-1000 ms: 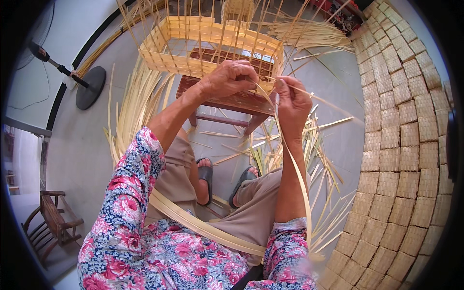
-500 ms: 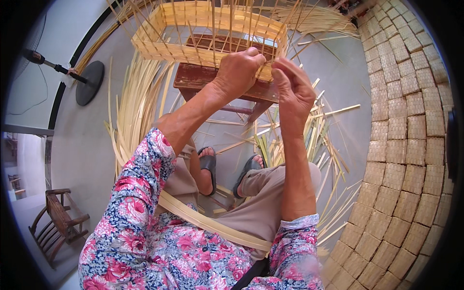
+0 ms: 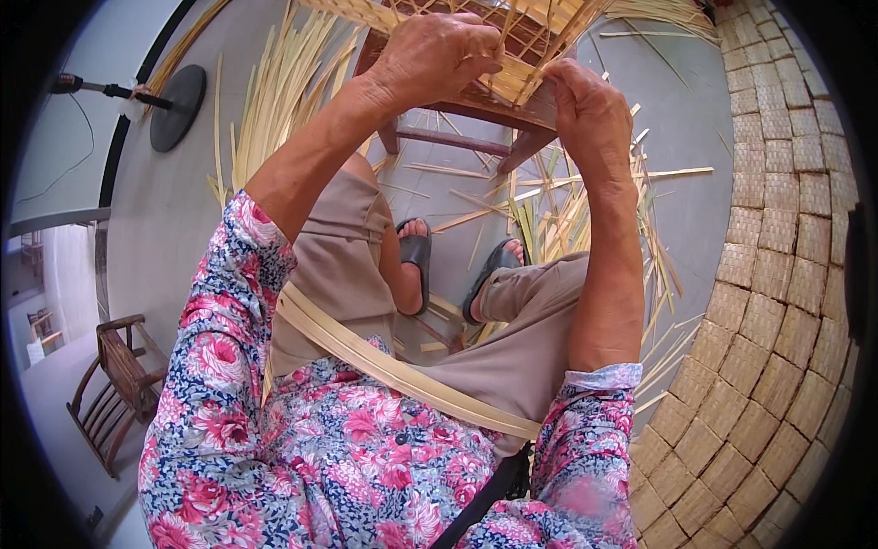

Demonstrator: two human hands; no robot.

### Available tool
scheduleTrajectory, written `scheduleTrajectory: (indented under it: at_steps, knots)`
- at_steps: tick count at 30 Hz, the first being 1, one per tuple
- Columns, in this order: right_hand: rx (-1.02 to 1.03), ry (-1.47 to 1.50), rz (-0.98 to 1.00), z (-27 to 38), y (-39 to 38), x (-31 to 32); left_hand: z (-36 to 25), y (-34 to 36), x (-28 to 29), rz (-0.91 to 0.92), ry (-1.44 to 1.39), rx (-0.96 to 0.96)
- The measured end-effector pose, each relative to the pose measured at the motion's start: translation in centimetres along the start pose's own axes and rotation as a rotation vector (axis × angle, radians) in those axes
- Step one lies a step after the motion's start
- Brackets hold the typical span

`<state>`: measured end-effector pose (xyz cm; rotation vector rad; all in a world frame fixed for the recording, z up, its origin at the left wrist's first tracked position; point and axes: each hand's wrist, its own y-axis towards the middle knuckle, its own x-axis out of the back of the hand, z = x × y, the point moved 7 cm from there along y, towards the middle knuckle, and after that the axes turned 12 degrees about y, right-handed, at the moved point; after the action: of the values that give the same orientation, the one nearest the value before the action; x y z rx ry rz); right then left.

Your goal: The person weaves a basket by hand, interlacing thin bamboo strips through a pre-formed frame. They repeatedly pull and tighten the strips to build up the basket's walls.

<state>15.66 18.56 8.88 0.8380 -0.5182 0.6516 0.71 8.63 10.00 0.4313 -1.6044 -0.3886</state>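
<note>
A partly woven basket [image 3: 506,82] of pale yellow strips, with thin upright stakes rising from it, rests on a reddish-brown wooden bench [image 3: 541,113]; the top of the picture cuts it off. My left hand [image 3: 430,57] is closed, its curled fingers against the near wall of the basket. At the right corner my right hand [image 3: 593,108] has thumb and fingers pinched together beside the stakes. What either hand grips is hidden by the fingers. A broad pale strip band [image 3: 393,371] lies across my lap.
Long loose strips [image 3: 283,96] are heaped left of the bench, with scattered strips [image 3: 558,215] at its right leg. Woven blocks [image 3: 768,274] are stacked along the right side. A round black stand base [image 3: 177,108] and a wooden chair [image 3: 128,375] stand left.
The basket and bench appear higher in the picture, and more of the basket is cut off. Both hands appear higher too, the right one also farther right, and both stay closed near the basket's corner.
</note>
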Motion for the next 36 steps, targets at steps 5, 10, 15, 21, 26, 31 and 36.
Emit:
scheduleTrajectory:
  at_steps: [5, 10, 15, 21, 26, 31, 36]
  knots:
    - [0.055, -0.001, 0.096, 1.3, 0.1, -0.3, 0.8, -0.7, -0.7, 0.011, 0.029, -0.017]
    - [0.053, 0.006, 0.117, 1.0, 0.2, -0.8, 0.1, -0.5, -1.5, -0.024, 0.073, -0.356]
    - [0.084, 0.023, 0.084, 0.9, 0.3, -0.4, -0.3, -5.3, 2.8, -0.389, -0.199, 0.098]
    - [0.058, 0.12, 0.158, 2.3, -0.2, -1.8, -3.9, -4.9, 2.4, -0.367, -0.089, 0.042]
    - [0.12, 0.071, 0.177, 4.3, -1.0, -2.7, -2.9, -4.2, -0.1, -0.16, -0.101, 0.064]
    - [0.158, -0.096, 0.176, 5.2, -1.5, -2.0, -3.2, -3.5, -0.7, -0.078, -0.104, -0.087]
    - [0.191, -0.069, 0.152, 5.3, -1.6, -1.5, -3.2, -3.8, -0.9, -0.058, -0.082, -0.076]
